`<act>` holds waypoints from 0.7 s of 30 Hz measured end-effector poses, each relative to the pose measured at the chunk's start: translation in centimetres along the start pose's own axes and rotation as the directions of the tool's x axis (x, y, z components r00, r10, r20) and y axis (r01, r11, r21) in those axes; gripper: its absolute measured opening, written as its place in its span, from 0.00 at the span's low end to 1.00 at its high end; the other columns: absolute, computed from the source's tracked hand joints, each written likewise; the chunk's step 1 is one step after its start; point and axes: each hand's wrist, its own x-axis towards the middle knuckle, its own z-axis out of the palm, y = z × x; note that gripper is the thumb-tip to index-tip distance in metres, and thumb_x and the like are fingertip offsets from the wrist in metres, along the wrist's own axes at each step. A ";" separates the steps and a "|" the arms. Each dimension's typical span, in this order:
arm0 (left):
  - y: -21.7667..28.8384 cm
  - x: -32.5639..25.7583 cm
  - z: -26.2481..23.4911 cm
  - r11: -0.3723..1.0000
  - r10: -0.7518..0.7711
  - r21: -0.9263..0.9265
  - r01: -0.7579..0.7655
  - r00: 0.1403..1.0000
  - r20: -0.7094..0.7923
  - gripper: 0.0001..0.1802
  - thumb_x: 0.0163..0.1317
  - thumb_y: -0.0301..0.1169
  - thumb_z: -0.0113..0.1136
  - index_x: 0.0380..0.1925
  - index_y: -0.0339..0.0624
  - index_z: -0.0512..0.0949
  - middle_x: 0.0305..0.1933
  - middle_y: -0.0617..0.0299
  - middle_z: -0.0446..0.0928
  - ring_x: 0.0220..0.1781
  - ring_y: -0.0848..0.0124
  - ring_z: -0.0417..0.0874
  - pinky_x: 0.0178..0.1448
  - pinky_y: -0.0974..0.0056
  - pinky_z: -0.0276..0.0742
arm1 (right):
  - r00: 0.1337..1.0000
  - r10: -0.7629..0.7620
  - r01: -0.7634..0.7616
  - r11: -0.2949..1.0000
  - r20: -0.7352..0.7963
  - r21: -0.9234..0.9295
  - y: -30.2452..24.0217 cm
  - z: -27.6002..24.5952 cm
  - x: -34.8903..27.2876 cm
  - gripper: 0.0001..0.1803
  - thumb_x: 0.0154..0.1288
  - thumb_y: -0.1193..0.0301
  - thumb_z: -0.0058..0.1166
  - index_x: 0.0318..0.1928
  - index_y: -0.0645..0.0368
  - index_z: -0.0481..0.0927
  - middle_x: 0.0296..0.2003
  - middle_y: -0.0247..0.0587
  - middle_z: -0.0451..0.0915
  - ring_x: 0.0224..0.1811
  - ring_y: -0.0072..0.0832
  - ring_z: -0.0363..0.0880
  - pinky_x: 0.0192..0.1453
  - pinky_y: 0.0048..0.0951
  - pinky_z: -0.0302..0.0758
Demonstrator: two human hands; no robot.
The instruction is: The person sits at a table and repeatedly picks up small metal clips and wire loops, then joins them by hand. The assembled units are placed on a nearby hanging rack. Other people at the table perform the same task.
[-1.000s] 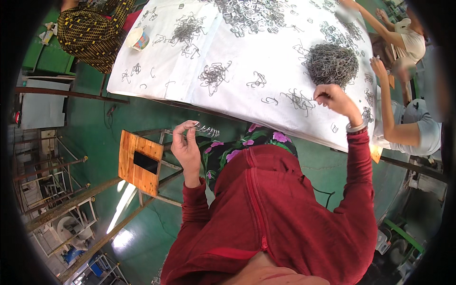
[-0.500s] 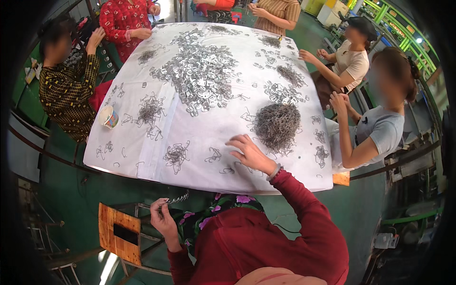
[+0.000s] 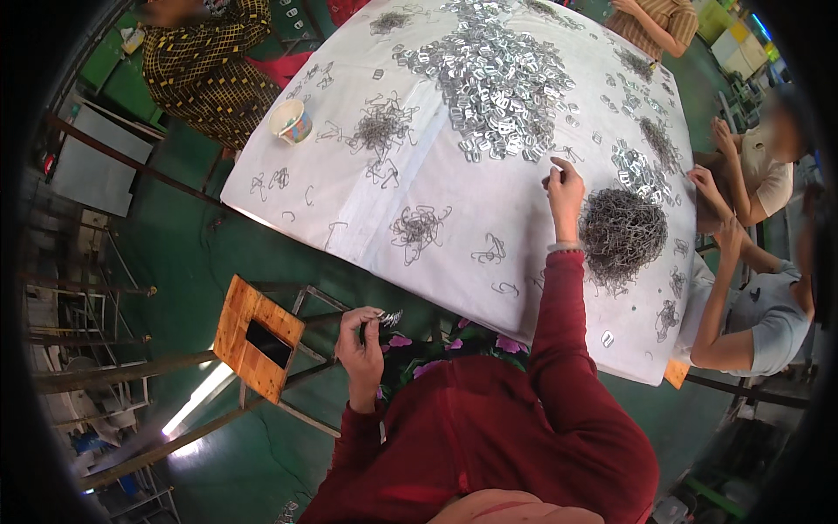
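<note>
Left hand (image 3: 360,351) pinches small metal pieces (image 3: 393,319) beside a white surface (image 3: 480,205).
In the head view, thumb and fingertips clamp the pieces off the near edge; the right hand (image 3: 566,186), fingers curled, reaches between silvery buckles (image 3: 502,100) and a mound of wire hooks (image 3: 624,234), its grip impossible to tell.

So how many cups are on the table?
1: the cup near the left edge of the white-covered table, left of a loose pile of wire hooks. The table's far side runs out of frame, so others may be hidden.
</note>
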 end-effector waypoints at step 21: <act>1.2 -0.2 0.1 0.999 0.013 0.034 -0.014 1.000 0.023 0.02 0.61 0.20 0.54 0.34 0.35 0.73 0.36 0.56 0.77 0.38 0.65 0.78 0.44 0.64 0.74 | 0.994 0.010 -0.045 0.941 0.106 0.334 1.4 3.9 2.3 0.13 0.55 0.78 0.59 0.43 0.67 0.82 0.34 0.49 0.84 0.34 0.32 0.83 0.40 0.28 0.78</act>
